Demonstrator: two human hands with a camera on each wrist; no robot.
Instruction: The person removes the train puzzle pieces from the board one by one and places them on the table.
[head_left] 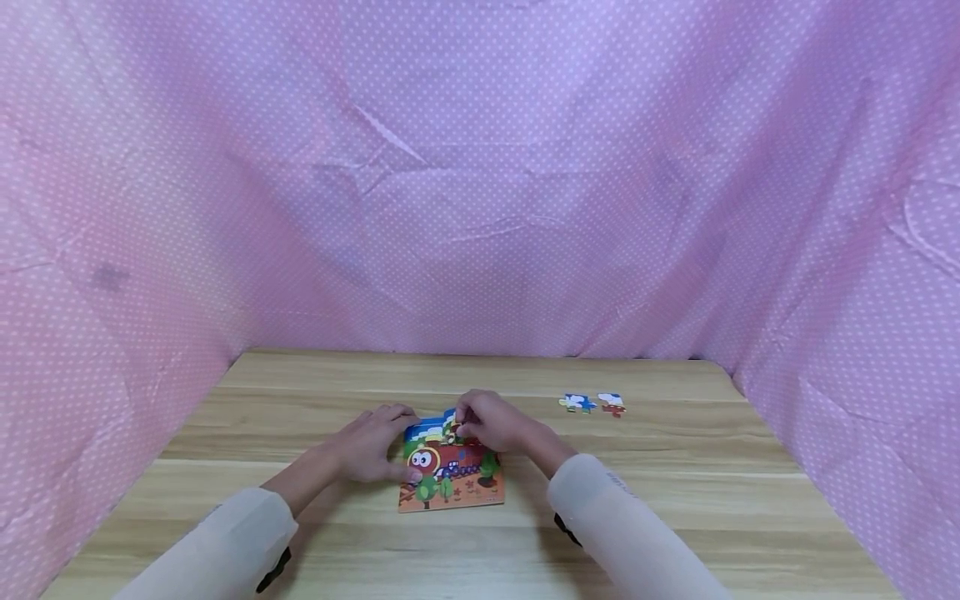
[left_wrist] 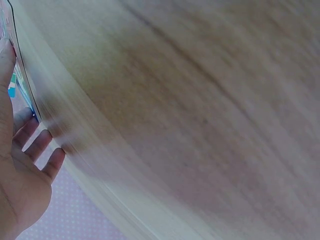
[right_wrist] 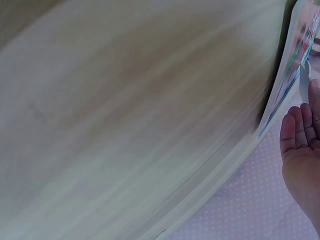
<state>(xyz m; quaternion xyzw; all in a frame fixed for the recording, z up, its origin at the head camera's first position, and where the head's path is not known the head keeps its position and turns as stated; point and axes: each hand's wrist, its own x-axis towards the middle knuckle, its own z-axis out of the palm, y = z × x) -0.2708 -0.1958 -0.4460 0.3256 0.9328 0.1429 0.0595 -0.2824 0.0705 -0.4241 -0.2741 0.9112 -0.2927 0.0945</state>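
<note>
Puzzle board (head_left: 465,497) laid flat on wooden table (head_left: 405,550). Puzzle piece (head_left: 449,423) pinched by fingers of right hand (head_left: 491,422), held at board's upper part. Board's left side touched by left hand (head_left: 375,446), fingers spread, nothing gripped. Two loose pieces (head_left: 577,403) laid farther right; pink dotted cloth (head_left: 480,250) hung behind.

Both forearms (head_left: 306,478) angle inward, left grip (head_left: 372,447) spread (thumb (head_left: 406,474) apart), right grip (head_left: 491,422) pinching.

Off-white sleeves (head_left: 622,517), black straps (head_left: 274,570)
</note>
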